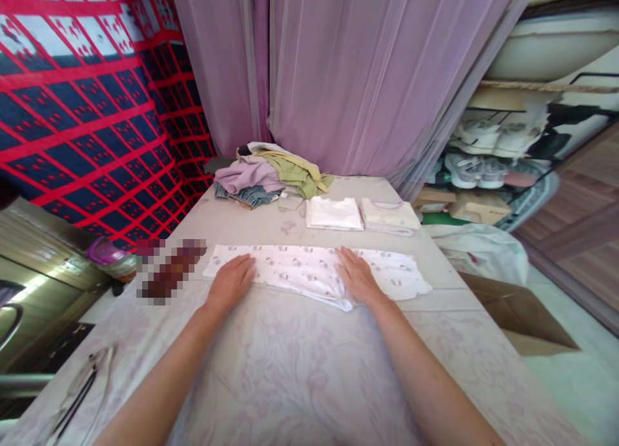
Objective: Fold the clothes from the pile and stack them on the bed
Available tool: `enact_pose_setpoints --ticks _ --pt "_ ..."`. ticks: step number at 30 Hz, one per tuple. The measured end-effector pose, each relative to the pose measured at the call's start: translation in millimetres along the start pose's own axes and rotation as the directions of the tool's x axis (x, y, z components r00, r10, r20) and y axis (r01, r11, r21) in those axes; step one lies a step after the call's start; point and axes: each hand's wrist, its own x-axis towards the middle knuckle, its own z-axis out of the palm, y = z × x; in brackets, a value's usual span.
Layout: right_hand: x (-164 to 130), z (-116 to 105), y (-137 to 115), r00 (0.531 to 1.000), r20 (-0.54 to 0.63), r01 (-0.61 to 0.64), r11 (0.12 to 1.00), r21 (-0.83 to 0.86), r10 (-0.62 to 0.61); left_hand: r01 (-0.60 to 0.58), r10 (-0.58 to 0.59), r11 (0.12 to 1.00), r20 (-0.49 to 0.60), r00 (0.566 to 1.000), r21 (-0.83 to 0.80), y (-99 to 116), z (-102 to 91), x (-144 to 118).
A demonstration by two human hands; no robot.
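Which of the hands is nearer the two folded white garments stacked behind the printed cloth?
Right. The right hand lies flat on the printed cloth just before the folded white garments; the left hand rests farther left.

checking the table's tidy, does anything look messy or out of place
Yes: the heap of clothes at the table's far end is unfolded and jumbled, unlike the two folded stacks beside it. A faint stain marks the tablecloth nearby.

white printed garment, folded flat, mid-table
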Motion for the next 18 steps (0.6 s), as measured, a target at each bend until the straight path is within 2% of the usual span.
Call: enact_pose_setpoints --ticks 2,3,5,7,9,11,14,16,18 --pt "-4 -12 20 0.984 -0.155 -0.09 0.996 0.02 0.092 0.094 -0.09 0.995 -0.082 0.992 0.039 -19 -8.9 1" --pt "-8 -18 32 0.959 -0.227 -0.173 0.985 0.012 0.171 0.154 -0.148 0.986 -0.098 0.984 0.062 -27 -13.6 3" --pt "-19 -32 57 0.877 -0.32 -0.388 0.921 -0.031 0.359 0.312 -0.304 0.944 -0.083 0.949 0.111 -42 -22.5 6" --pt "-31 -42 78 0.787 -0.344 -0.568 0.82 -0.077 0.512 0.421 -0.423 0.898 -0.017 0.906 0.129 -53 -29.6 13" --pt "-40 -47 93 0.731 -0.309 -0.663 0.741 -0.107 0.609 0.482 -0.493 0.866 0.06 0.868 0.134 -60 -34.5 22" --pt "-43 -49 99 0.72 -0.26 -0.686 0.718 -0.122 0.644 0.535 -0.549 0.834 0.116 0.828 0.136 -63 -37.4 31" --pt "-42 -49 99 0.743 -0.242 -0.663 0.735 -0.139 0.624 0.583 -0.598 0.801 0.164 0.784 0.133 -65 -38.0 42" --pt "-40 -49 97 0.756 -0.248 -0.647 0.749 -0.143 0.606 0.582 -0.594 0.805 0.16 0.788 0.119 -65 -35.7 44" --pt "-39 -50 96 0.754 -0.246 -0.648 0.751 -0.127 0.609 0.582 -0.591 0.806 0.113 0.799 0.104 -66 -31.4 42"
